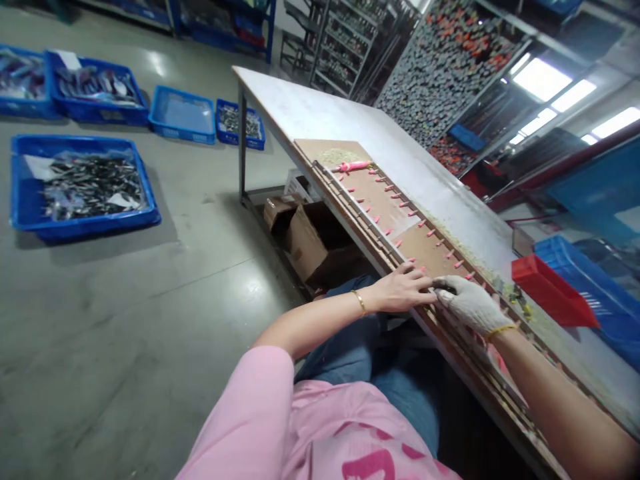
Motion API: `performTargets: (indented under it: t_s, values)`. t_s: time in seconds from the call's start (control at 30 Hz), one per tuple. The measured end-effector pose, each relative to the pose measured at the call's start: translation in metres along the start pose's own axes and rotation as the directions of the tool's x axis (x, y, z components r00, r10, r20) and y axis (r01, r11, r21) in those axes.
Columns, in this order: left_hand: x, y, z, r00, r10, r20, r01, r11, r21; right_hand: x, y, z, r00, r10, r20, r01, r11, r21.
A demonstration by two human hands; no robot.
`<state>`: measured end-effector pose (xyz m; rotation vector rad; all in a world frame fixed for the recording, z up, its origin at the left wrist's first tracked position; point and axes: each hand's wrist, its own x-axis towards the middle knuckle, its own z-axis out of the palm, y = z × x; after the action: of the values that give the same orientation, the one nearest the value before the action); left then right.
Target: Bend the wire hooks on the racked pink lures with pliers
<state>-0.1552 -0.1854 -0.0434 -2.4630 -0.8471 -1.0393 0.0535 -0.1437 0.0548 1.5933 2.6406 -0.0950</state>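
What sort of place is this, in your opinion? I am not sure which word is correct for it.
Probably a small-parts factory workshop. Blue plastic crates of small parts sit on the floor, tall metal racks stand behind, and a long workbench holds a wooden board set with rows of pink pieces.

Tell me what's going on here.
A person sits at a table, working over a brown board lined with small pink pieces. The bare left hand, wearing a gold bangle, rests its fingers at the board's edge, next to the white-gloved right hand. Blue crates sit on the floor nearby.
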Motion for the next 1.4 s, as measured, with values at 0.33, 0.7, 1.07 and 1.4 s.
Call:
performTargets:
  t_s: [0.33,0.7,1.07,1.4]
  values:
    - [-0.014,0.012,-0.003,0.988,-0.154,0.009,0.154,0.985,-0.073,-0.001,-0.013,-0.003,0.993,-0.053,0.104,0.041,0.993,0.114]
    - [-0.075,0.020,-0.049,0.771,-0.629,-0.100,0.620,0.777,-0.104,-0.015,0.014,-0.020,0.996,-0.086,-0.003,0.083,0.948,0.306]
    - [-0.026,0.028,-0.055,0.702,-0.701,-0.126,0.690,0.714,-0.118,0.008,0.002,0.003,0.959,-0.282,0.007,0.277,0.947,0.162]
    - [-0.007,0.046,-0.050,0.686,-0.720,-0.106,0.727,0.685,0.046,0.036,-0.030,0.011,0.896,-0.437,0.083,0.437,0.899,0.021]
